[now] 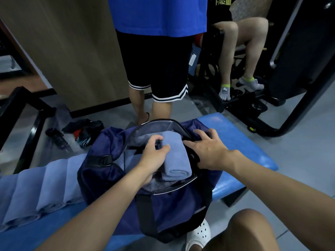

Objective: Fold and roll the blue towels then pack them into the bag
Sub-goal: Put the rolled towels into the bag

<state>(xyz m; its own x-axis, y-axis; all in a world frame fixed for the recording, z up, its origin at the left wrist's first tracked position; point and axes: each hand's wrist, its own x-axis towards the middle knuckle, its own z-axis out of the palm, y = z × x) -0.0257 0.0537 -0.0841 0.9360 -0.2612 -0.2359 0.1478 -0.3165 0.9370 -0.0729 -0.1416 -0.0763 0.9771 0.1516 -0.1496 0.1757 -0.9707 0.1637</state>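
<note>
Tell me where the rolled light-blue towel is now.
Head view, centre: the rolled light-blue towel lies in the open navy fabric bag, between the left hand and right hand.

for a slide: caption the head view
Left hand grips rolled towel inside navy bag; right hand holds the opening

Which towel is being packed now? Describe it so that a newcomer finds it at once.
On the long blue padded bench stands an open navy fabric duffel bag. In its mouth lies a rolled light-blue towel, gripped by the left hand. Unlike the folded light-blue towels lined up on the bench beside the bag, it is a tight roll in the hand's grip.
</note>
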